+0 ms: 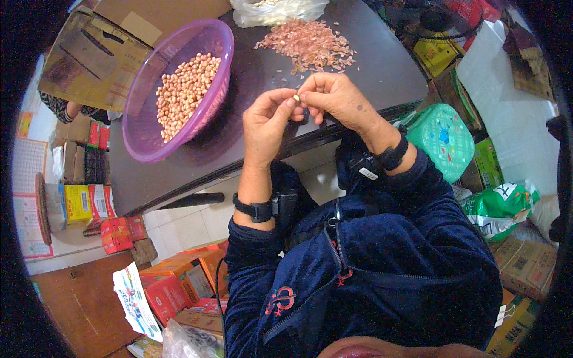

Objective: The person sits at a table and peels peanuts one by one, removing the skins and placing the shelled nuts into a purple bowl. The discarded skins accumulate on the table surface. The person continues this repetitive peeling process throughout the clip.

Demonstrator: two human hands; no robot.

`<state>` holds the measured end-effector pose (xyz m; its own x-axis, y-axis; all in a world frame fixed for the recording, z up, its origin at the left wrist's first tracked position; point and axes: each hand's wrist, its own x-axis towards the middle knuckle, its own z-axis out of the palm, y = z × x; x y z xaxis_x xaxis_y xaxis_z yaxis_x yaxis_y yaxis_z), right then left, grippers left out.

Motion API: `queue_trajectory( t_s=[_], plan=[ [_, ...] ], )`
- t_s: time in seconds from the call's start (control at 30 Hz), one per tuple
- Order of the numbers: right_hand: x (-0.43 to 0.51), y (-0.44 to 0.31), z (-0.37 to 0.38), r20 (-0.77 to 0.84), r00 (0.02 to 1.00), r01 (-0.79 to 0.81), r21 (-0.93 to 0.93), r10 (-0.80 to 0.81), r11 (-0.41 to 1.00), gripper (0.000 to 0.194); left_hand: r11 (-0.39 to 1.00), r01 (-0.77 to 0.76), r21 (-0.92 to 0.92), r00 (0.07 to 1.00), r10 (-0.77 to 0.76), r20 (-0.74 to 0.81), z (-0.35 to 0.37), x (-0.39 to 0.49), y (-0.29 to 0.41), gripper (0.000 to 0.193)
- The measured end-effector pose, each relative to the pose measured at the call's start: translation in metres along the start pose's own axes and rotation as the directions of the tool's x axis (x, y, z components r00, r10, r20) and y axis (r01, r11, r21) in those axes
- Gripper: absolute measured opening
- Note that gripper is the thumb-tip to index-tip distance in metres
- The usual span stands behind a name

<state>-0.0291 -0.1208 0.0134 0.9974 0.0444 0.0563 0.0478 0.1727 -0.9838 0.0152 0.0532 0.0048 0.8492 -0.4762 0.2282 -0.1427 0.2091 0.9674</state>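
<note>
Between the thumbs and fingers of both hands is a pale peanut kernel (296, 97), held over the near edge of the dark table (264, 49). My left hand (267, 117) pinches it between thumb and forefinger. From the other side, the fingertips of my right hand (333, 96) meet it. Beyond the hands lies a heap of reddish peanut skins (309, 44). A purple plastic basin (227, 67) stands to the left, with many skin-on peanuts (188, 91) inside. Behind the skins, a clear plastic bag (280, 15) contains pale kernels.
At the back left, a person's patterned sleeve (56, 107) shows beside a cardboard box (96, 58). A green plastic stool (441, 138) and a green packet (501, 210) are on my right. Red and orange cartons (183, 282) stand on the floor at lower left.
</note>
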Motion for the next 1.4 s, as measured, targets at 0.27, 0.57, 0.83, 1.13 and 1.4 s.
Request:
queue_trajectory(
  t_s=[0.27,0.57,0.83,1.13,1.4],
  plan=[
    [-0.002,0.0,0.005,-0.05,0.998,0.022,-0.014,-0.023,1.0,0.013,0.999,0.026,-0.023,0.999,-0.027,-0.04,0.001,0.0,0.0,0.017],
    [-0.003,0.004,0.009,-0.118,0.992,0.045,-0.077,-0.054,0.996,0.012,0.999,0.036,0.023,0.998,-0.034,-0.056,0.001,0.0,0.001,0.018],
    [0.0,0.011,0.008,-0.142,0.989,0.033,-0.117,-0.05,0.993,0.014,0.995,-0.022,0.094,0.999,0.025,-0.024,0.002,0.001,-0.002,0.019],
    [-0.003,0.011,0.008,-0.156,0.988,0.013,-0.03,-0.018,0.999,0.009,0.989,-0.058,0.137,0.998,0.06,-0.013,0.0,0.0,-0.001,0.019],
    [-0.003,0.014,0.005,-0.09,0.991,0.106,0.044,-0.102,0.993,0.009,0.977,-0.107,0.184,0.994,0.107,0.013,0.004,0.001,-0.002,0.02]
  ],
)
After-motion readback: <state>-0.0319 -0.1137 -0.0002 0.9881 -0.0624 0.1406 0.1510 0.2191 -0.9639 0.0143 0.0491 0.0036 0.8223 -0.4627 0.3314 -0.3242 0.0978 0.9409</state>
